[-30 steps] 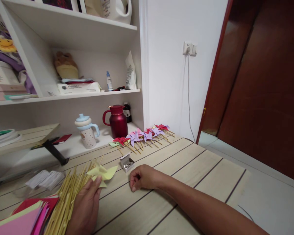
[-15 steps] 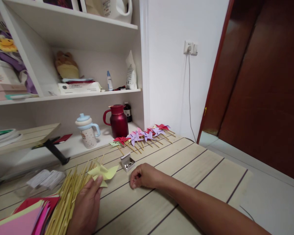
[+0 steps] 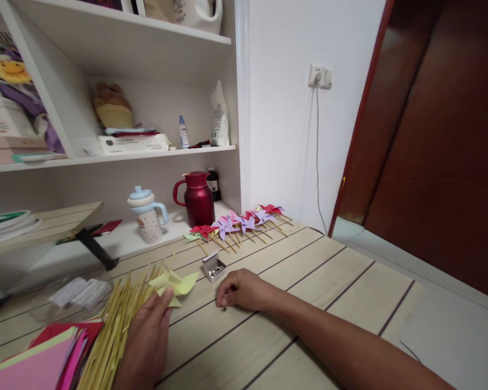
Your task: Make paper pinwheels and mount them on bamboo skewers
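My left hand (image 3: 151, 325) pinches a pale yellow paper pinwheel (image 3: 178, 286) between thumb and fingers, its folded blades facing up. A bundle of thin bamboo sticks (image 3: 106, 330) lies beneath and beside that hand. Over the table, to the right of the pinwheel, my right hand (image 3: 238, 290) is closed, thumb against fingers. A tiny shiny thumbtack (image 3: 223, 309) shows at its fingertips; whether it touches the tabletop I cannot tell. Just behind this hand is a small open box (image 3: 214, 268) holding several silvery tacks.
Finished pinwheels (image 3: 228, 225) in red, purple and pink lie along the table's back edge. Behind them stand a red jug (image 3: 200, 200) and a blue-lidded cup (image 3: 148, 219). Coloured paper (image 3: 36, 357) and a clear plastic box (image 3: 75, 295) are at the left. Shelves rise behind.
A tiny tack now shows below my right fingertips, which are pinched closer together. The left hand keeps its hold on the yellow pinwheel. The whole view has shifted slightly.
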`<move>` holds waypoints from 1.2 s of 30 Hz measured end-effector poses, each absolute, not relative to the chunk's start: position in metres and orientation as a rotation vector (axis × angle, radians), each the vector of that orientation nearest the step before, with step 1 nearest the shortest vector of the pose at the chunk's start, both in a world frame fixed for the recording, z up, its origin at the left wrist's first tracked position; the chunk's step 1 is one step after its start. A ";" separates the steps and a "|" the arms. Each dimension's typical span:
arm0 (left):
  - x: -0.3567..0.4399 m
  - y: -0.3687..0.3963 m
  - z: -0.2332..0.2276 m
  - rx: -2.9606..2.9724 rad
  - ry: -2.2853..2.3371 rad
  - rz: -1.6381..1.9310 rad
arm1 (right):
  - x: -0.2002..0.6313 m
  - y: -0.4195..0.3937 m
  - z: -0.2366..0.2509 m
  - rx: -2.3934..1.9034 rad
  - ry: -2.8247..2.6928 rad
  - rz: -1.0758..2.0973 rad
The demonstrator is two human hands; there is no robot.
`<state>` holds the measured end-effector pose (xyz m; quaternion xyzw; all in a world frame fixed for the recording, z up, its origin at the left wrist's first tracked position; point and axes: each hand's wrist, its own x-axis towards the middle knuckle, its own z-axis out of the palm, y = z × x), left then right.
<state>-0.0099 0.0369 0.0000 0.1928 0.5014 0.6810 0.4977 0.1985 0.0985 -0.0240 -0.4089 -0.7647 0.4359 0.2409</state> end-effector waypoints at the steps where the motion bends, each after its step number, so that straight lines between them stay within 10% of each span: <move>1: -0.010 0.036 0.000 0.468 1.209 1.651 | 0.199 0.099 -0.024 -1.110 -2.088 1.198; 36: -0.015 0.040 -0.007 0.488 1.101 1.631 | 0.201 0.089 -0.030 -1.131 -2.099 1.132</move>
